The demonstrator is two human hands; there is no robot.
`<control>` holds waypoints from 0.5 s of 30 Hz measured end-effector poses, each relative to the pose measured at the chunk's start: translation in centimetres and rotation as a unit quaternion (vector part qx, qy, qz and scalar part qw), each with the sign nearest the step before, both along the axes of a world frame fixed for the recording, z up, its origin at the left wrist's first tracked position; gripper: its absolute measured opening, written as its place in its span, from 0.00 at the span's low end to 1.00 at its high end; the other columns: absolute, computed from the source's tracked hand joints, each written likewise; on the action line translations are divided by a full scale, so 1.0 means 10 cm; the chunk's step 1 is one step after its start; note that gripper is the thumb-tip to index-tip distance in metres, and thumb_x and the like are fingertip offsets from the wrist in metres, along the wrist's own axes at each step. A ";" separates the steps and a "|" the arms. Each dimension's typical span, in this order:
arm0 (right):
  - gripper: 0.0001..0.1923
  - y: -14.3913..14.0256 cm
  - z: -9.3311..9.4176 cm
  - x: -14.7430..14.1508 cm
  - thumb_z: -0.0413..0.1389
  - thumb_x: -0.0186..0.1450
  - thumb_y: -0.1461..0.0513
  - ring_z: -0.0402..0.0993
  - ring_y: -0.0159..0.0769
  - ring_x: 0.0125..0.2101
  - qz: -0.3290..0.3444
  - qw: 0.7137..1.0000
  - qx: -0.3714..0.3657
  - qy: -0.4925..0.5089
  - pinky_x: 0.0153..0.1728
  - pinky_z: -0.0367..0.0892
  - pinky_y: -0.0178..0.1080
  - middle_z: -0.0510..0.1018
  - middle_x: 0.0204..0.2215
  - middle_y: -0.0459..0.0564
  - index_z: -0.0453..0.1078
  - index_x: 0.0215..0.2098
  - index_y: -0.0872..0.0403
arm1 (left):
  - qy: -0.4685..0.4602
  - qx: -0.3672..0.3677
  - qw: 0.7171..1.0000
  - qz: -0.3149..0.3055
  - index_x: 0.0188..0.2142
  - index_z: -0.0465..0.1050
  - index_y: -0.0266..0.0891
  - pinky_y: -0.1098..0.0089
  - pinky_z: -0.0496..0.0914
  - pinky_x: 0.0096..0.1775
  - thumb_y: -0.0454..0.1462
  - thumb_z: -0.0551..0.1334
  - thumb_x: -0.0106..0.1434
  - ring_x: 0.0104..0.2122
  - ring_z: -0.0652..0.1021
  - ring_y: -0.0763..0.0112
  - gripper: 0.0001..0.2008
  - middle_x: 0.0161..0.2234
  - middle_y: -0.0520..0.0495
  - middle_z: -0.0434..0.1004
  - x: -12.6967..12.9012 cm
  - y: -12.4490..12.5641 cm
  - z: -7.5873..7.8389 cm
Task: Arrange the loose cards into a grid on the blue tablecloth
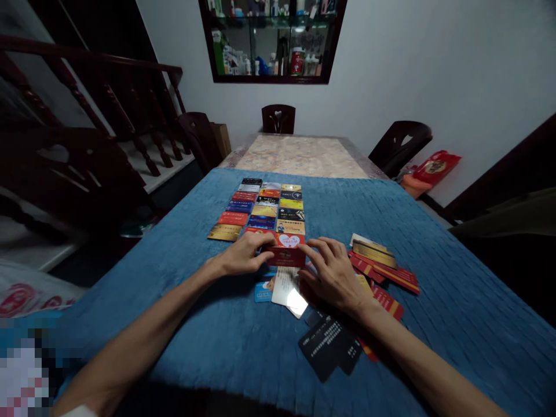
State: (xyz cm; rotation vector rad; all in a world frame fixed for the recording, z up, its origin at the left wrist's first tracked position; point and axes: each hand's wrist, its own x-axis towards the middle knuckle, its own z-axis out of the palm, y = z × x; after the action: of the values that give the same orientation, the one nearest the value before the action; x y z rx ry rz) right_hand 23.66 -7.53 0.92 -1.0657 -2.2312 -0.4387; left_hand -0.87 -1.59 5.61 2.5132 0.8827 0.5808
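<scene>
Head view: my left hand and right hand met at a red card, a flat, glossy rectangle held by its short edges, fingers curled narrow on it from both sides. It sat just above the blue cloth, a ribbed, crinkled fabric covering the table. Beyond it lay the card grid, three neat columns of rigid rectangular cards in red, blue, gold and black. Under and beside my right hand lay a loose pile of overlapping red and gold cards. A white card with a shiny glare and a matte black card lay nearer me, flat on the cloth.
</scene>
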 end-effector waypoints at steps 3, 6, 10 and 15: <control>0.24 0.00 0.00 0.00 0.56 0.66 0.61 0.63 0.51 0.50 -0.009 1.000 -0.002 0.002 0.48 0.63 0.53 0.73 0.49 0.60 0.64 0.61 0.53 | -0.002 0.003 1.000 -0.003 0.38 0.71 0.37 0.70 0.68 0.38 0.30 0.59 0.62 0.33 0.74 0.72 0.05 0.34 0.49 0.76 0.00 0.00 -0.01; 0.23 0.00 0.00 -0.02 0.56 0.67 0.62 0.63 0.51 0.50 -0.015 1.000 0.010 0.005 0.48 0.63 0.53 0.72 0.49 0.59 0.65 0.60 0.52 | -0.015 0.006 1.000 -0.008 0.39 0.71 0.37 0.69 0.69 0.38 0.30 0.59 0.63 0.33 0.74 0.71 0.06 0.35 0.49 0.77 0.00 0.01 -0.01; 0.22 0.01 0.00 -0.05 0.55 0.68 0.60 0.63 0.51 0.50 -0.025 0.999 0.031 -0.005 0.47 0.64 0.52 0.72 0.49 0.61 0.64 0.59 0.53 | -0.031 0.004 0.999 -0.008 0.38 0.71 0.36 0.70 0.68 0.37 0.30 0.59 0.63 0.33 0.74 0.72 0.04 0.34 0.49 0.77 0.00 0.02 -0.01; 0.22 0.04 -0.01 -0.05 0.53 0.68 0.64 0.64 0.49 0.49 -0.024 0.998 0.064 -0.010 0.47 0.64 0.50 0.73 0.47 0.59 0.63 0.60 0.54 | -0.033 0.007 0.999 -0.008 0.40 0.70 0.36 0.69 0.70 0.39 0.30 0.59 0.64 0.33 0.75 0.71 0.05 0.35 0.49 0.76 -0.01 0.04 -0.03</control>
State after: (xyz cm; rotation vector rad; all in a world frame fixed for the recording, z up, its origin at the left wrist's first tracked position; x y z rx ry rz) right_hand 23.16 -7.17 0.85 -1.0547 -2.1675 -0.6075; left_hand -0.94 -1.19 5.27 2.4954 0.8357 0.6627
